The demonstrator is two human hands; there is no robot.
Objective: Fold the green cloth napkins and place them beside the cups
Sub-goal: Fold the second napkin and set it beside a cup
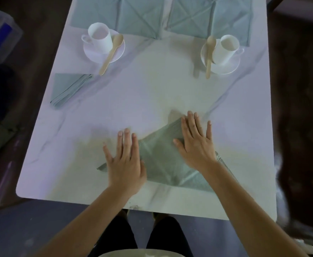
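Green napkin (159,158) is lying on the counter (152,93) at lower centre of the frame, and I am pressing it with my left hand (126,164) and right hand (196,145), both flat, fingers straight, gripping nothing. Its upper edge is slanting from lower left to upper right, and my right hand is sitting nearer the upper-right cup (226,48).

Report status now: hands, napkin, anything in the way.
Left hand, right hand open, flat on half-folded green napkin near table edge. One folded napkin lies by left cup. Nothing between napkin and right cup.
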